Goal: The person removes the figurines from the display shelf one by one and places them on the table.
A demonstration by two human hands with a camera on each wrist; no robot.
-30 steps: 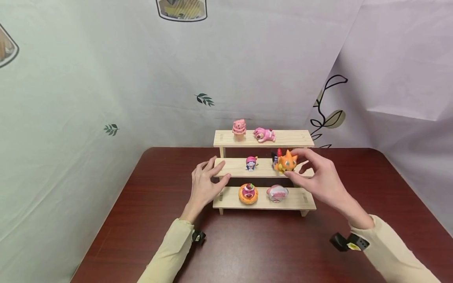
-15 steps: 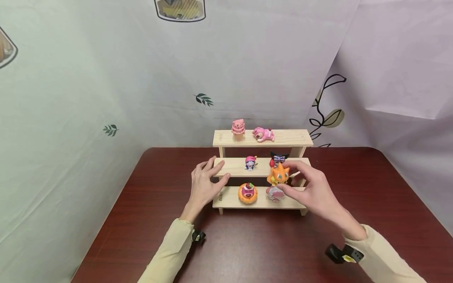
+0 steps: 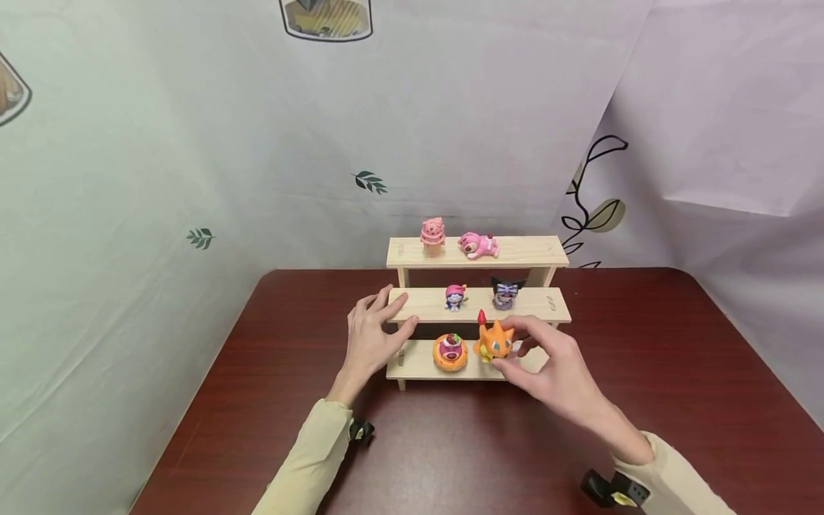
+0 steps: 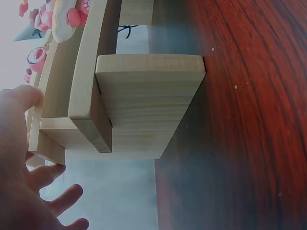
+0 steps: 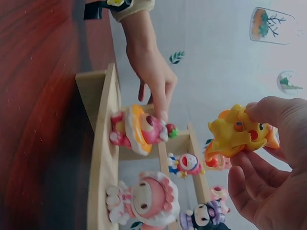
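The right hand [image 3: 560, 365] pinches the orange figurine [image 3: 496, 342] between thumb and fingertips. In the head view, the figurine appears in front of the lower board [image 3: 412, 365], to the right of the doughnut figure [image 3: 450, 352]; the right wrist view shows it held clear of the boards, its yellow belly visible. The left hand [image 3: 373, 332] is positioned at the left end of the middle board [image 3: 425, 304] — fingers spread, thumb and index finger touching the wood. The lower board also carries the white-hooded figure [image 5: 146, 199], largely hidden in the head view behind the orange figurine and the right hand. The middle board supports the pink-capped figure [image 3: 454, 297] and, to its right, the black-eared figure [image 3: 505, 293]. The upper board [image 3: 534, 250] supports the ice-cream-cone figure [image 3: 433, 237], upright, and the pink bear [image 3: 478, 244], lying down. The stepped boards stand on the dark red table [image 3: 450, 443].
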